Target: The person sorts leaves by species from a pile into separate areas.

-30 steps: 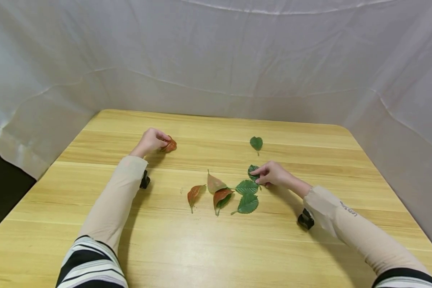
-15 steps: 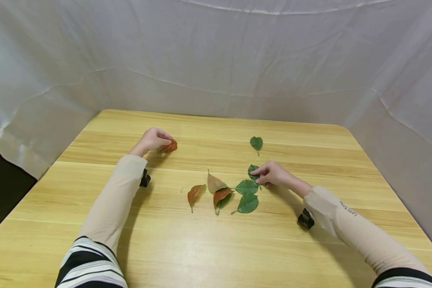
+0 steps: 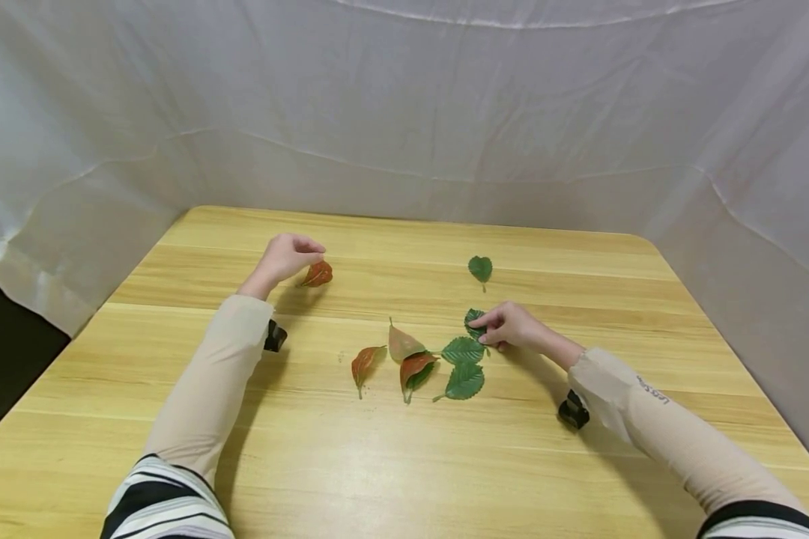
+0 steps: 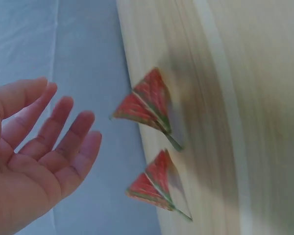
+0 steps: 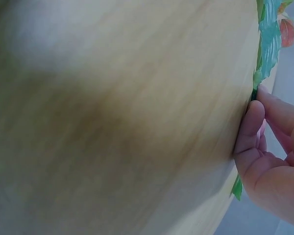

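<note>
My left hand [image 3: 286,257] hovers just above a red leaf [image 3: 319,274] at the back left of the table. In the left wrist view its fingers are loosely spread and hold nothing, and two red leaves [image 4: 146,102] lie beyond them. My right hand [image 3: 512,326] pinches a dark green leaf [image 3: 473,317] between thumb and index finger, low over the tabletop. Part of that leaf is hidden by the fingers. Just below it lie two more green leaves [image 3: 464,382], overlapping each other.
Left of the green leaves are a curled red leaf [image 3: 362,364], a pale reddish leaf [image 3: 402,343] and a red leaf [image 3: 414,365] folded over green. A single green leaf [image 3: 480,268] lies farther back. White sheeting [image 3: 404,112] encloses the wooden table [image 3: 377,464].
The left hand has let go of the red leaf and lifted slightly up and away from it. The right hand has stayed in place on its green leaf.
</note>
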Motion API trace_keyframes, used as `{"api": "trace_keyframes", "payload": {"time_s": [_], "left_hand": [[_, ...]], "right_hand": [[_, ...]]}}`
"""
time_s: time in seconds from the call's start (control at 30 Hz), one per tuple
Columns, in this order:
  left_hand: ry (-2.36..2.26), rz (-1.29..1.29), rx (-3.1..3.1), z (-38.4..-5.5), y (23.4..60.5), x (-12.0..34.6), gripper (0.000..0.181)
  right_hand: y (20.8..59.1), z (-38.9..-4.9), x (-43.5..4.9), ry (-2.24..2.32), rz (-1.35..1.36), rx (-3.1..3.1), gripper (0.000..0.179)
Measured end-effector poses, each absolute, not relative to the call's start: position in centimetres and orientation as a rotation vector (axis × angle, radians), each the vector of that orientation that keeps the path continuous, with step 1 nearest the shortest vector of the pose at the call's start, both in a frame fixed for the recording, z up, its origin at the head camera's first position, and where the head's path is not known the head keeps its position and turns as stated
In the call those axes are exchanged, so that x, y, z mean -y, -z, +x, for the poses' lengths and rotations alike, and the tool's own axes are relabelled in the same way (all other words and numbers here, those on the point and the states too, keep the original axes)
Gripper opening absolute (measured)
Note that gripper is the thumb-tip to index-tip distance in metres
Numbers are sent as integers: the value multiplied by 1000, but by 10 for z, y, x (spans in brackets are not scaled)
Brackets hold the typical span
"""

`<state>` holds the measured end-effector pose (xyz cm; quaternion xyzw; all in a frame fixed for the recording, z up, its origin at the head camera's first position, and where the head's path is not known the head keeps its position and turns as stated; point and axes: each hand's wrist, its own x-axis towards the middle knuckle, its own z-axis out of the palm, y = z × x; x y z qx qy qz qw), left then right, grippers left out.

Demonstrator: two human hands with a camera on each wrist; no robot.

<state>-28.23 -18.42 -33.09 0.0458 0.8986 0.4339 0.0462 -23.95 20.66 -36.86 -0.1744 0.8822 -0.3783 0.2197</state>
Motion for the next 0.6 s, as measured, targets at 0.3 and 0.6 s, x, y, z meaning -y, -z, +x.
{"api": "trace_keyframes", "payload": {"time_s": [0.3,0.6], "left_hand": [[-1362,255,-2777,-274,325,165,23],[-1430,294,-2709,-265,323,150,23]], "right_hand": [[368,-239,-207,1044,-478,-2443,33],[368,-239,-207,1065,-500,-2446,32]]}}
